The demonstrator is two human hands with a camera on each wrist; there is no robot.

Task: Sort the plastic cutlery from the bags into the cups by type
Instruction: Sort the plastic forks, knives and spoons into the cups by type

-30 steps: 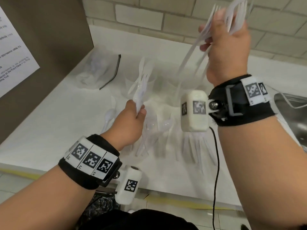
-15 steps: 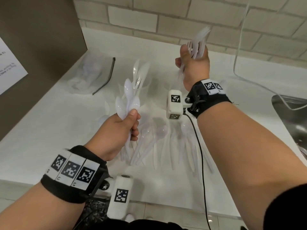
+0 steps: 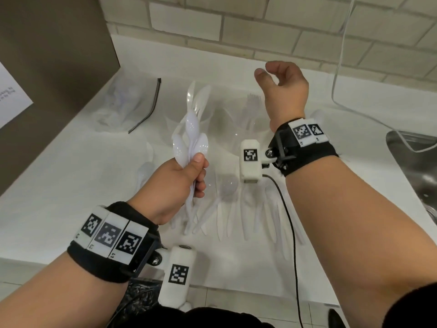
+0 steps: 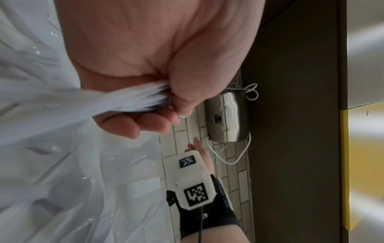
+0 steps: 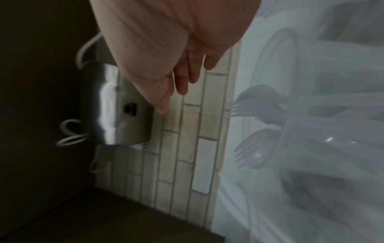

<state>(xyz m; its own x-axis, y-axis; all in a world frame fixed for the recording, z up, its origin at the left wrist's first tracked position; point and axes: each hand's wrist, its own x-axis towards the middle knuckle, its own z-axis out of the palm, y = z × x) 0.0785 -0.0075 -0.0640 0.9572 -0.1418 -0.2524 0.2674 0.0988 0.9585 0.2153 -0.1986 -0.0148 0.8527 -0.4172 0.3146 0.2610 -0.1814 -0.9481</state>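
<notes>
A bundle of white spoons (image 3: 189, 140) is gripped by the handles in the left hand (image 3: 175, 185), the fingers curled tight round them and the bowls pointing up and away. The right hand (image 3: 283, 91) is raised empty, its fingers loosely spread, above a clear cup (image 3: 238, 124) in which forks (image 3: 254, 102) are stood. More cutlery (image 3: 248, 214) is spread on the white counter (image 3: 59, 185) near the person. A crumpled bag (image 3: 118, 107) is seen at the far left, and a sink (image 3: 416, 166) at the right.
</notes>
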